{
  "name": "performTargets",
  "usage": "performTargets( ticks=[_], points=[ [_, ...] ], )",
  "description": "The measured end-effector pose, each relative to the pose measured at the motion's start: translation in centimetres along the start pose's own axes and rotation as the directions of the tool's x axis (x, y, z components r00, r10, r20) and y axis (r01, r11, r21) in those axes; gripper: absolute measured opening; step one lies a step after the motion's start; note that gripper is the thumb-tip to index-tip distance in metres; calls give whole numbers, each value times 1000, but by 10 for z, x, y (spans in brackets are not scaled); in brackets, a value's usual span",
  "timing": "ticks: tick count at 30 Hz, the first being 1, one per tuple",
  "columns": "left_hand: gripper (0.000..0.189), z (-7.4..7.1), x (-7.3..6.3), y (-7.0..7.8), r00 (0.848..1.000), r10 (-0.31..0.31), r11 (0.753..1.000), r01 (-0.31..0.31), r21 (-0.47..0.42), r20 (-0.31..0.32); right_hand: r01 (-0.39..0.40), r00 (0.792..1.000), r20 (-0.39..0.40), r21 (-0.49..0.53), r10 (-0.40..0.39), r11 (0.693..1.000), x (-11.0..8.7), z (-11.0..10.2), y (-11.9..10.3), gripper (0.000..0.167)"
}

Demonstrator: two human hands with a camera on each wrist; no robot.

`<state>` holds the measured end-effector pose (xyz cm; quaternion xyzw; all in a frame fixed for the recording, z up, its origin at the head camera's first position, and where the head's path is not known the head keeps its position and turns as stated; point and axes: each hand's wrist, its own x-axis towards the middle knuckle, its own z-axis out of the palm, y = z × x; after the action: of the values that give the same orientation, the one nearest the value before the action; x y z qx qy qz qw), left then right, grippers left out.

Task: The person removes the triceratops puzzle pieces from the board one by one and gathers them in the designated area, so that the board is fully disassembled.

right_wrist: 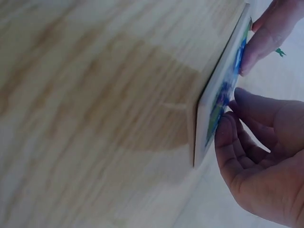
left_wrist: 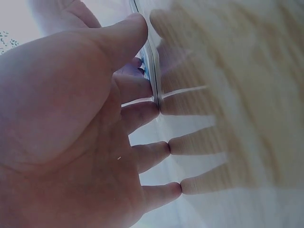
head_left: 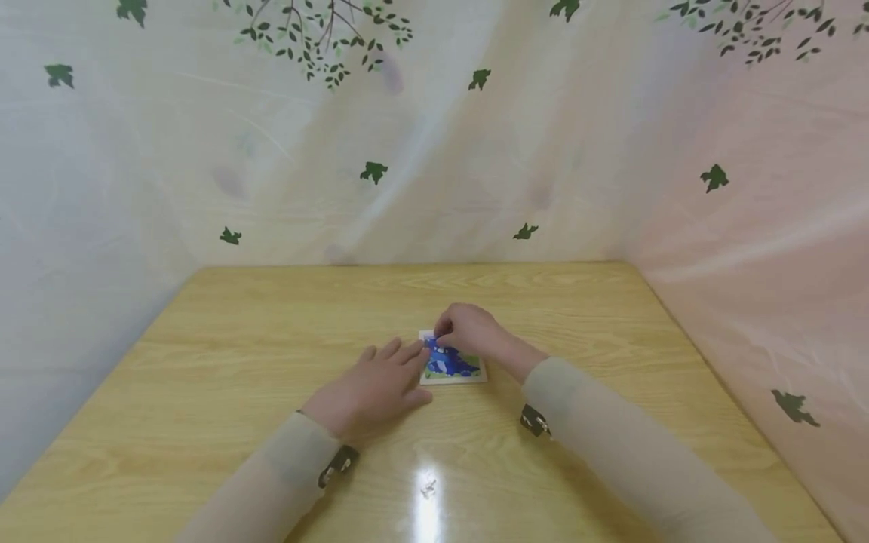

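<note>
A flat, pale-edged picture board (head_left: 451,376) with a blue dinosaur on a green ground lies on the table. My left hand (head_left: 370,388) is spread palm down beside it, its foremost fingertips at the board's left edge. In the left wrist view the other fingertips (left_wrist: 164,190) of that hand touch the tabletop. Over the upper part of the picture, my right hand (head_left: 468,329) bends its fingers down. Its thumb (right_wrist: 259,107) and curled fingers come close together right at the picture surface (right_wrist: 223,95); I cannot tell whether a small piece is between them.
The light wood table (head_left: 258,324) reaches back to a pale curtain (head_left: 434,211) printed with green leaves, which also closes off both sides. A wrist camera (head_left: 338,465) sits on the left sleeve and another camera (head_left: 534,420) on the right. Light glares on the near tabletop.
</note>
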<state>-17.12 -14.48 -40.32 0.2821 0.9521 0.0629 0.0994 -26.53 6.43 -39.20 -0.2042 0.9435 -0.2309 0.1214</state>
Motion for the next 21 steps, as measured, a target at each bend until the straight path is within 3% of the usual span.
performTargets(
  ticks=[15,21],
  points=[
    [75,-3,0,4,1000,4,1000,-4,11,16,-50,998,-31,29,51,998,3,2,1,15],
    [75,-4,1,3,1000,2,1000,-2,6,18,-33,999,-40,26,34,999,5,3,2,15]
  ],
)
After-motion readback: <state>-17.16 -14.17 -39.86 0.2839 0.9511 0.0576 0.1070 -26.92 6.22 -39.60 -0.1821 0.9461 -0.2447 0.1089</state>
